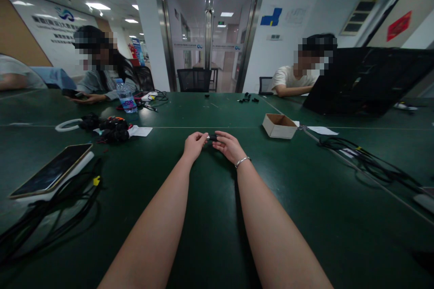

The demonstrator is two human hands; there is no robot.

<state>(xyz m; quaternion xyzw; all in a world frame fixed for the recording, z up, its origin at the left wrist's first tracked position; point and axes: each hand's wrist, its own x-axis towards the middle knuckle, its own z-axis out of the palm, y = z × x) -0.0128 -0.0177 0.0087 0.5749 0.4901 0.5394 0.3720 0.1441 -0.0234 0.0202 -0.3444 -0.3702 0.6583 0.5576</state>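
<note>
Both my arms reach forward over the dark green table (210, 216). My left hand (194, 144) and my right hand (228, 144) meet at the middle of the table and pinch a small black object (212, 137) between their fingertips. The object is short and dark, with a pale metal end towards the left hand; I cannot make out what it is. A silver bracelet (242, 161) sits on my right wrist.
A small open cardboard box (279, 126) stands to the right of my hands. A tablet (50, 170) and black cables lie at the left, black gear (111, 128) and a water bottle (126, 96) beyond. An open laptop (362, 81) and cables (369, 162) are at the right. Two people sit at the far side.
</note>
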